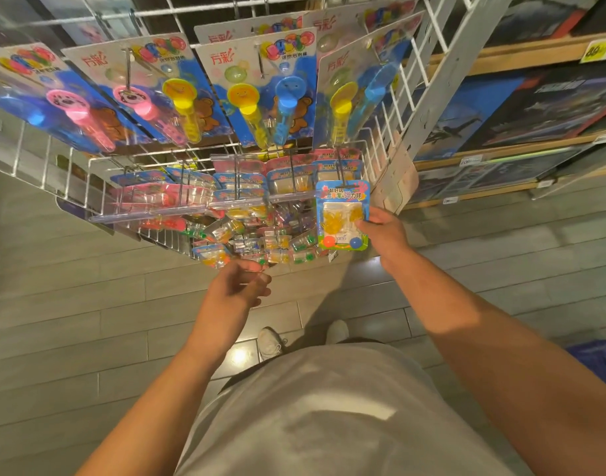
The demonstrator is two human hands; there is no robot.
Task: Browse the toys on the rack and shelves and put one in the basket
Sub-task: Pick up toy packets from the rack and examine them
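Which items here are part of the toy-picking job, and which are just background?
In play:
right hand gripping the sticky-hand toy pack
left hand, holding nothing
wire rack
blue basket at the frame's right edge

Background:
bubble wand cards
boxed sets on the wooden shelves
tiled floor

Floor and feet under the display
Grey plank flooring (71, 304) is catching a glare spot, two pale shoes (270, 343) are standing on it, and a grey shirt (329, 417) is filling the foreground.

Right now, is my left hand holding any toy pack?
No. The left hand hangs loosely curled and holds nothing below the rack; only the right hand pinches the sticky-hand toy pack.
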